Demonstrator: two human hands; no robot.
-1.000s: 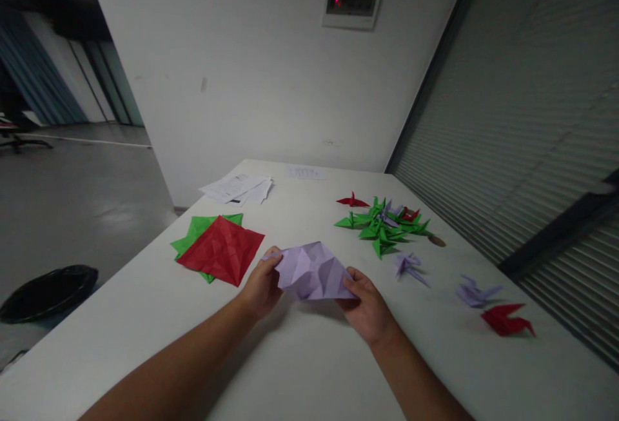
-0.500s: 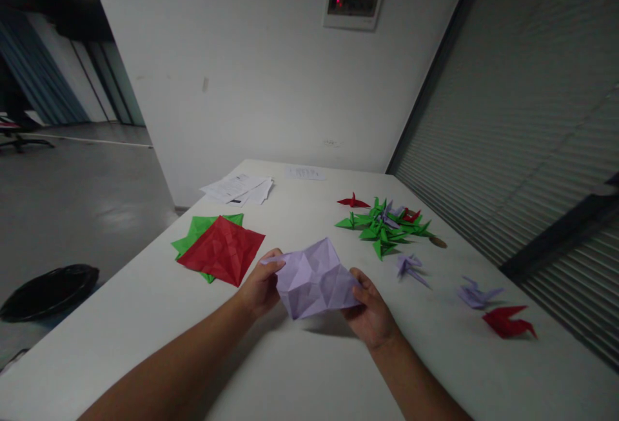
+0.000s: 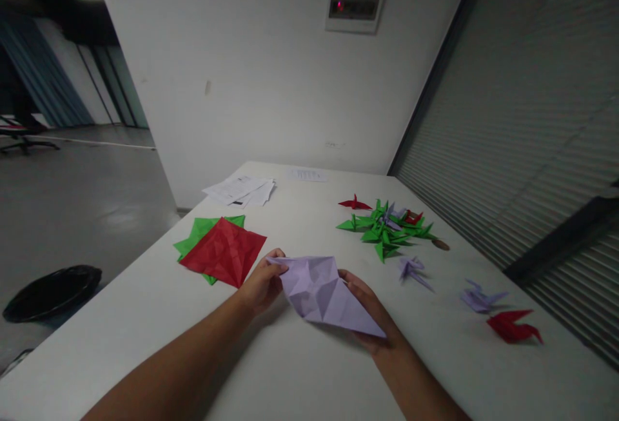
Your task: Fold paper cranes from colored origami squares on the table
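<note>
A creased sheet of purple origami paper (image 3: 316, 295) is held up over the table in front of me, partly unfolded, one long corner pointing down to the right. My left hand (image 3: 265, 285) pinches its left corner between thumb and fingers. Along the right side, my right hand (image 3: 367, 302) grips the sheet from behind; its fingers show at the back edge, while the paper covers the thumb. To the left lies a red creased sheet (image 3: 225, 252), overlapping green creased sheets (image 3: 196, 235).
On the right of the white table (image 3: 285, 372) are a pile of mostly green paper cranes (image 3: 382, 231), purple cranes (image 3: 413, 271) and a red crane (image 3: 515, 327). Printed papers (image 3: 242, 190) lie at the back left. A black-lined bin (image 3: 51, 295) stands on the floor.
The purple paper has turned and opened toward the lower right. My right hand has moved from pinching its right corner to behind the sheet. The left hand keeps its pinch.
</note>
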